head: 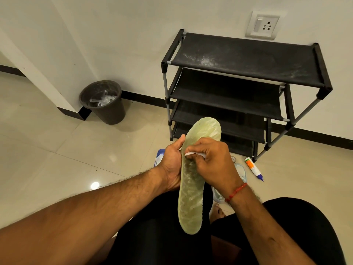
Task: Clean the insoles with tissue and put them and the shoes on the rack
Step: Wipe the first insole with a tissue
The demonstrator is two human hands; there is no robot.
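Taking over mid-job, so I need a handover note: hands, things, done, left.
Left hand grips the green insole by its edge, over the lap.
Right hand pinches a white tissue against its middle.
A pale shoe lies on the floor, partly hidden by the right wrist.
The black shoe rack stands by the wall; no shoe or insole shows on it.
Left: finish wiping, then rack insoles and shoes.

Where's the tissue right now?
In the head view, centre frame: the tissue is pinched in the right hand against the green insole, which the left hand grips, in front of the shoe rack.
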